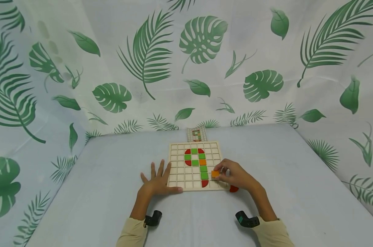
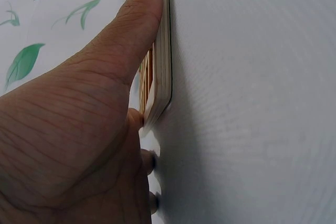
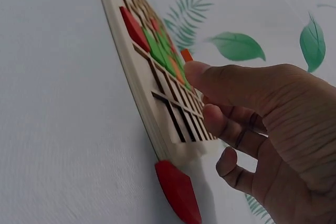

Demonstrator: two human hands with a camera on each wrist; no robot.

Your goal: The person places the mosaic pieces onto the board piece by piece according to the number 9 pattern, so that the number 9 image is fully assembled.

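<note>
A wooden grid board (image 1: 180, 174) lies on the table, with green square tiles (image 1: 203, 169), red rounded tiles (image 1: 205, 183) and one orange tile (image 1: 202, 162) set in a shape like a 9. My right hand (image 1: 237, 175) pinches another orange square tile (image 1: 215, 174) between thumb and fingers, over the right part of the board. In the right wrist view only a sliver of that orange tile (image 3: 187, 55) shows past the thumb. My left hand (image 1: 157, 185) spreads its fingers along the board's left side, thumb at the front edge.
A loose red rounded tile (image 1: 233, 189) lies at the board's front right corner, partly hidden by my right hand. Behind the board stands a small pattern card (image 1: 190, 135) showing a similar figure. A leaf-printed curtain (image 1: 174, 68) surrounds the pale table (image 1: 112, 178).
</note>
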